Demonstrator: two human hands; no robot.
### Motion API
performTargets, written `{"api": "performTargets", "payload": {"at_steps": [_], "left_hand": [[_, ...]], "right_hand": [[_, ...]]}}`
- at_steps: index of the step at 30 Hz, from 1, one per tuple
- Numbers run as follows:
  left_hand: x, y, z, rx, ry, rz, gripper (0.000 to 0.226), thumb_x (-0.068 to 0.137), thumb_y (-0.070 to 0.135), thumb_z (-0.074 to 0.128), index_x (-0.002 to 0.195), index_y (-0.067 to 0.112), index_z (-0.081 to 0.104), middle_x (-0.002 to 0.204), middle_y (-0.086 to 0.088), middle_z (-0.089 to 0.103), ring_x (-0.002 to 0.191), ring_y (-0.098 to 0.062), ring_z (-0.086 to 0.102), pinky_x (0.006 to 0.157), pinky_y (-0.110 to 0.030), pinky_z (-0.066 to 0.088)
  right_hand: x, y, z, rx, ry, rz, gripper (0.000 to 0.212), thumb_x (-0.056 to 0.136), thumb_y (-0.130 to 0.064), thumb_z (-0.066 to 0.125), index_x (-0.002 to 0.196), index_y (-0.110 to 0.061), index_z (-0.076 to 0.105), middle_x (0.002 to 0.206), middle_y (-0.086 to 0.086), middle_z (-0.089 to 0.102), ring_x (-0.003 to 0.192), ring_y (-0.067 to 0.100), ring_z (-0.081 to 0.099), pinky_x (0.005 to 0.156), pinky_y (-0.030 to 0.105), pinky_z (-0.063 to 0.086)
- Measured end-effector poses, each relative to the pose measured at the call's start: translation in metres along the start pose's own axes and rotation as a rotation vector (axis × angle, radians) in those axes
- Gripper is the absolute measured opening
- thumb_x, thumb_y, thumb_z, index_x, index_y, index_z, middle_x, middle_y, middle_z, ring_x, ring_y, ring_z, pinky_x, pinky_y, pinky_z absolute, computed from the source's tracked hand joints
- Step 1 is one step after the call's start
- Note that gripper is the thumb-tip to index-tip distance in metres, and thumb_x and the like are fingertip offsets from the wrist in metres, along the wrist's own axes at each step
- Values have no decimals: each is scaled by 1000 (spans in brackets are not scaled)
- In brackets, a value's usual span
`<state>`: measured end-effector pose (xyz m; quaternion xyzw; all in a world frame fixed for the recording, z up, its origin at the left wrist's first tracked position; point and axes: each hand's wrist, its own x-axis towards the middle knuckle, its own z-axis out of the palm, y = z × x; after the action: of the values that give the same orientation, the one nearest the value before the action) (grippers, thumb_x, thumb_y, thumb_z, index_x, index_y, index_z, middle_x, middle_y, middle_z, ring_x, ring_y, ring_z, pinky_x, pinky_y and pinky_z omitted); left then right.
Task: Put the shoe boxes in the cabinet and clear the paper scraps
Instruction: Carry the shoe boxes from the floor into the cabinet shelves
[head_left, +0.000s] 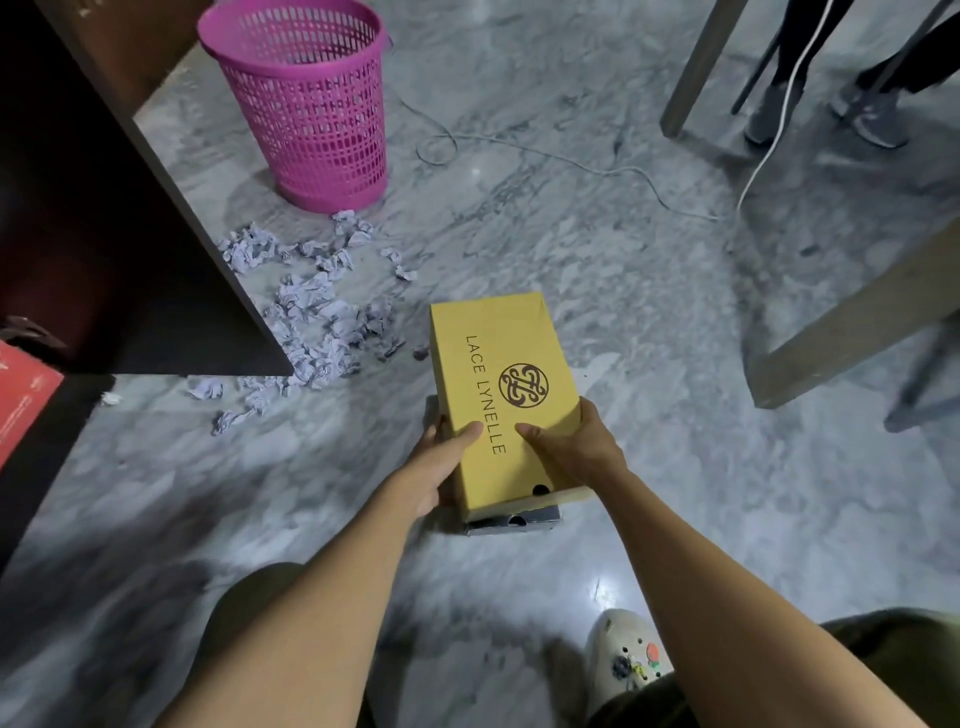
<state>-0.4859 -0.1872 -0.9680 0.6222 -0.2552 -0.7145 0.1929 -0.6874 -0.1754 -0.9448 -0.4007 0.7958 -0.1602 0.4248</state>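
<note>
At the left a dark wooden cabinet (104, 234) is seen, a pink plastic lattice wastebasket (311, 104) beyond it, crumpled pale paper scraps (311, 312) strewn on the marble floor (623, 260) between. A yellow cardboard shoe box (504, 384), over a dark box (514, 522), is clasped at its near end by the left hand (441, 467) and the right hand (576, 447), thumbs laid on its top.

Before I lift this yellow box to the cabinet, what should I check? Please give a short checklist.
1. Left hand grips the yellow box: ok.
2. Right hand grips it too: ok.
3. Lid sits flat: ok.
4. Dark box beneath is separate from it: cannot tell.
5. Floor by the cabinet is free of scraps: not ok.
6. Room inside the cabinet: cannot tell, too dark.
</note>
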Motion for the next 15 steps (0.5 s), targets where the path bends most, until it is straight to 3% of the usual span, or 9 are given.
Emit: {"api": "performTargets", "payload": {"at_steps": [4, 6, 10, 13, 15], "left_hand": [[-2, -3, 3, -35, -93, -41, 65, 58, 69, 78, 114, 45, 55, 138, 5, 57, 135, -25, 43, 116, -54, 25], [-5, -8, 4, -75, -57, -15, 63, 60, 68, 77, 113, 38, 62, 126, 4, 66, 125, -24, 53, 113, -52, 32], [-22, -25, 2, -176, 3, 82, 32, 87, 49, 66, 114, 33, 62, 115, 0, 71, 110, -23, 64, 103, -46, 46], [-42, -33, -16, -227, 103, 191, 38, 85, 46, 69, 119, 37, 55, 114, 2, 70, 106, -21, 65, 93, -44, 53], [-58, -34, -34, -224, 156, 273, 46, 84, 45, 70, 125, 41, 51, 117, 5, 69, 107, -20, 65, 95, -47, 52]], "right_hand": [[0, 2, -3, 59, -15, -53, 102, 62, -64, 81, 143, -26, 33, 135, -2, 55, 124, 25, 52, 103, 44, 44], [-5, 0, -1, 58, -9, -98, 99, 64, -61, 81, 143, -26, 35, 135, -4, 55, 124, 23, 53, 102, 42, 45], [-20, -4, 6, 35, -55, -190, 99, 60, -67, 80, 141, -29, 39, 131, -7, 57, 119, 21, 56, 100, 45, 48], [-31, -13, 15, 31, -98, -265, 107, 52, -77, 75, 142, -31, 39, 131, -9, 57, 117, 20, 57, 99, 45, 49], [-41, -26, 22, 50, -129, -332, 108, 51, -79, 74, 142, -32, 39, 130, -9, 58, 115, 19, 58, 98, 45, 51]]}}
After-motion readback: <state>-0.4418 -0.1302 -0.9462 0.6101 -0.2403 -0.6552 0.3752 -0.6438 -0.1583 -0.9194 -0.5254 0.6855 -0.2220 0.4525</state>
